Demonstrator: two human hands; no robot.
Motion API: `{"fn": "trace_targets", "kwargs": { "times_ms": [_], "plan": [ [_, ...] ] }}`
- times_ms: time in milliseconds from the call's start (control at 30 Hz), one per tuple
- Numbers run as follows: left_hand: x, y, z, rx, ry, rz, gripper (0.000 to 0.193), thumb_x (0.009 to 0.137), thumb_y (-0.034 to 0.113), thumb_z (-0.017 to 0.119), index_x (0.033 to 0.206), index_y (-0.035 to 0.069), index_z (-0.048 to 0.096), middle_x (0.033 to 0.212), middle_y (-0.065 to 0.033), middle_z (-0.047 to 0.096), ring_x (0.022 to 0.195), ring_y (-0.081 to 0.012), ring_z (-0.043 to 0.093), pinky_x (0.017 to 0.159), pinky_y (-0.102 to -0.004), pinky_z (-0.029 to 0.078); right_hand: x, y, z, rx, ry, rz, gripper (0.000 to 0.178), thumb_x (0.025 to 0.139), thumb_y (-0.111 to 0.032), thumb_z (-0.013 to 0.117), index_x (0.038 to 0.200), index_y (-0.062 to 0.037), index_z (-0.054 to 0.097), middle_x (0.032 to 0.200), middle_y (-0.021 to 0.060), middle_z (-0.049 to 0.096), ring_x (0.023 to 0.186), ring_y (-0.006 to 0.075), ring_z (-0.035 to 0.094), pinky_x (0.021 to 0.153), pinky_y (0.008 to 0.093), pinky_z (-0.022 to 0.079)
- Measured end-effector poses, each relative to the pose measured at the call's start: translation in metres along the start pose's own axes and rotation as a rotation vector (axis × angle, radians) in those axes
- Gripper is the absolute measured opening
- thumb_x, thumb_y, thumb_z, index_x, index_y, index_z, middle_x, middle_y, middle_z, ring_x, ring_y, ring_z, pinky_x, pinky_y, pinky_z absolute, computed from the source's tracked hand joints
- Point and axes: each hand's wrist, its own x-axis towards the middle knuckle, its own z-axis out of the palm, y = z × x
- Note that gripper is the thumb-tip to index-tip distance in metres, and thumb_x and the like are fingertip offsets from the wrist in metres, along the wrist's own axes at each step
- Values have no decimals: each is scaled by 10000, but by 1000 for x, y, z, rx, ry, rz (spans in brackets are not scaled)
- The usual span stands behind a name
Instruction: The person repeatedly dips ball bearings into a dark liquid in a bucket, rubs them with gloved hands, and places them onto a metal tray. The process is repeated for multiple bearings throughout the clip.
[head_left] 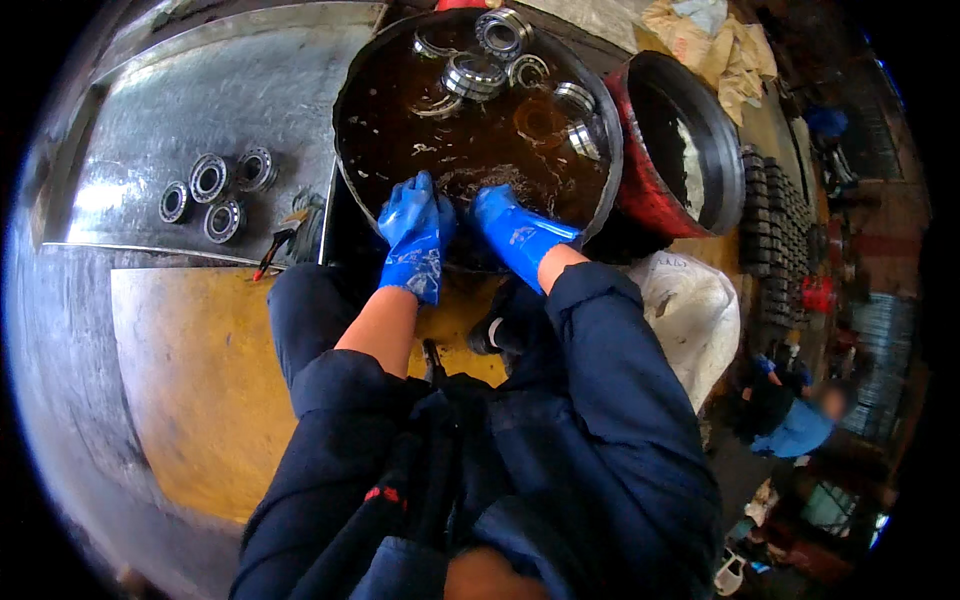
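Note:
Both my hands wear long blue rubber gloves and are at the near side of a round metal tub [343, 110] of dark brown liquid. My left hand [410, 212] is above the near left rim with its fingers curled; what they hold, if anything, is hidden. My right hand [505, 218] reaches down to the liquid, its fingertips out of sight and the surface rippling beside it. Toward the tub's far side, roller bearings [474, 77] sit partly sunk, with another bearing [504, 34] on top at the back. More bearing rings [583, 141] lie along the right wall.
Several bearings [209, 178] rest on a metal tray table [270, 85] at the left, near a red-handled tool [272, 252]. A red drum [640, 150] stands right of the tub, above a white sack [690, 310]. Farther right are stacked dark parts [775, 220] and another person [790, 425].

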Motion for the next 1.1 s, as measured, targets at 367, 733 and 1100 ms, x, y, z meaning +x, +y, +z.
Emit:
{"fn": "trace_targets", "kwargs": {
  "times_ms": [367, 733, 1100],
  "plan": [
    [-1, -8, -12, 33, -84, -89, 447, 818, 301, 673, 1206, 78, 678, 1189, -135, 716, 1123, -341, 659, 954, -449, 549, -64, -31, -65, 75, -48, 112, 459, 1007, -402, 532, 1314, -94, 678, 1367, 193, 645, 1257, 396, 620, 1041, 493, 499],
    [-2, -8, -5, 32, -40, -62, 447, 818, 312, 676, 1207, 91, 676, 1156, -127, 714, 1094, -342, 661, 945, -457, 546, -28, 8, -14, 14, -250, -173, 438, 1004, -380, 531, 1302, -101, 689, 1383, 196, 633, 1255, 380, 622, 1023, 476, 505],
    [-1, -5, -9, 39, -111, -100, 463, 815, 334, 671, 1217, 102, 676, 1166, -117, 715, 1101, -326, 661, 935, -454, 547, -30, -18, -9, 33, -50, 9, 341, 961, -318, 598, 1177, -118, 769, 1182, 159, 745, 1091, 364, 715, 884, 468, 563]
  ]
}}
